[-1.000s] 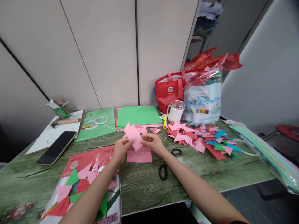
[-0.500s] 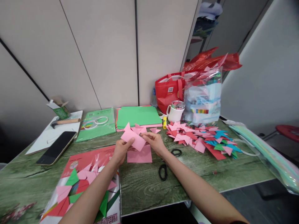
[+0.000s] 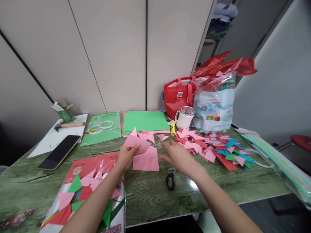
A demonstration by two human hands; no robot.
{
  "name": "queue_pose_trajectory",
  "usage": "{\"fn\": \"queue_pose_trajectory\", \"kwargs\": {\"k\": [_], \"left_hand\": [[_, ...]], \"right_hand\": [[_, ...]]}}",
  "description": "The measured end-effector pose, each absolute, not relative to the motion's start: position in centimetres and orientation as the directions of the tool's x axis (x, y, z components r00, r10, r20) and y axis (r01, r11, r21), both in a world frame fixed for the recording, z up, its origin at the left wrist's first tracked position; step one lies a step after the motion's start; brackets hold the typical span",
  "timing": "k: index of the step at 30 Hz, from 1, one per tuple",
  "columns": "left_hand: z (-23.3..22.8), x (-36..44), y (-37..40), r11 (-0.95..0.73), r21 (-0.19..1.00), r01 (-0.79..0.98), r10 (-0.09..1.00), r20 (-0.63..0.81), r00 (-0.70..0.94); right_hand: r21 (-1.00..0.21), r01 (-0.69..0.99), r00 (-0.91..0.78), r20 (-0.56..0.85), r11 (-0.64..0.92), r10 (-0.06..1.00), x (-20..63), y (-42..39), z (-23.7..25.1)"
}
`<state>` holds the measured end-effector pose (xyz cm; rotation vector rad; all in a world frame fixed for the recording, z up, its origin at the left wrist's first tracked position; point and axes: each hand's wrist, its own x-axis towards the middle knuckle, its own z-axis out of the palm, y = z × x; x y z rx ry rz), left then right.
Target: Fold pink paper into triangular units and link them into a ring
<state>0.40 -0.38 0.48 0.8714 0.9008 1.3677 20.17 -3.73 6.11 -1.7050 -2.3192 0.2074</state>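
My left hand (image 3: 128, 156) pinches a pink paper piece (image 3: 137, 143) between thumb and fingers, held above the table. Beneath and right of it lies a flat pink paper sheet (image 3: 146, 160). My right hand (image 3: 177, 156) is apart from the paper, fingers stretched out and nothing in them, slightly blurred. It hovers over a pair of black-handled scissors (image 3: 170, 182), hiding part of them. Several folded pink paper pieces (image 3: 148, 136) lie just behind the held piece, and a pink triangle (image 3: 162, 137) sits right of these.
A heap of folded paper pieces (image 3: 209, 145) spreads on the right. Behind stand a white mug (image 3: 184, 118), a glue stick (image 3: 172, 128), a red bag (image 3: 178, 98) and a stuffed plastic bag (image 3: 213, 106). Green sheets (image 3: 147, 121), a phone (image 3: 60, 152) and a hammer (image 3: 73, 124) lie farther left.
My right hand has let go of the pink paper, moved right and opened its fingers. My left hand keeps the piece, now tilted flatter. The view has shifted slightly.
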Motion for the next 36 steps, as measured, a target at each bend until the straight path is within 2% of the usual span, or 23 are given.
{"fn": "queue_pose_trajectory", "kwargs": {"k": [2, 5, 7, 11, 17, 19, 20, 22, 24, 26, 29, 36], "left_hand": [[0.6, 0.4, -0.4, 0.041, 0.906, -0.422, 0.999, -0.040, 0.010], [0.8, 0.4, -0.5, 0.062, 0.895, -0.441, 0.998, -0.055, 0.030], [0.9, 0.4, -0.6, 0.078, 0.895, -0.439, 0.997, -0.065, 0.046], [1.1, 0.3, -0.7, 0.113, 0.902, -0.416, 0.991, -0.072, 0.113], [1.2, 0.1, -0.7, 0.122, 0.896, -0.428, 0.988, -0.069, 0.137], [1.2, 0.1, -0.7, 0.118, 0.895, -0.429, 0.987, -0.060, 0.146], [1.1, 0.1, -0.7, 0.114, 0.897, -0.427, 0.987, -0.056, 0.148], [1.0, 0.2, -0.8, 0.109, 0.904, -0.414, 0.988, -0.053, 0.144], [1.1, 0.2, -0.9, 0.111, 0.912, -0.394, 0.989, -0.063, 0.133], [1.2, 0.3, -0.9, 0.131, 0.916, -0.379, 0.987, -0.085, 0.135], [1.4, 0.4, -1.0, 0.145, 0.915, -0.377, 0.986, -0.100, 0.137], [1.2, 0.5, -1.1, 0.154, 0.927, -0.341, 0.978, -0.093, 0.188]], "right_hand": [[-0.162, 0.964, -0.218, -0.029, 0.211, 0.976, 20.3, -5.3, 5.7], [-0.099, 0.989, -0.126, -0.177, 0.110, 0.976, 21.0, -6.9, 4.3], [-0.116, 0.987, -0.133, -0.179, 0.113, 0.975, 21.9, -7.6, 3.3], [-0.160, 0.972, -0.190, -0.091, 0.174, 0.978, 23.9, -8.3, 2.0], [-0.143, 0.983, -0.140, -0.148, 0.119, 0.979, 25.4, -8.1, 1.6], [-0.210, 0.972, -0.141, -0.149, 0.108, 0.979, 26.0, -7.8, 1.5], [-0.288, 0.951, -0.156, -0.133, 0.113, 0.979, 26.3, -7.6, 1.6], [-0.545, 0.829, -0.205, -0.092, 0.123, 0.974, 26.8, -7.2, 1.8], [-0.827, 0.556, -0.293, -0.101, 0.083, 0.951, 26.8, -6.6, 2.2], [-0.968, 0.252, -0.353, -0.101, -0.009, 0.930, 26.2, -5.9, 2.6], [-0.998, 0.024, -0.322, -0.055, -0.050, 0.945, 24.3, -4.5, 3.0], [-0.989, -0.055, -0.141, 0.143, 0.136, 0.980, 19.9, -1.0, 1.9]]}}
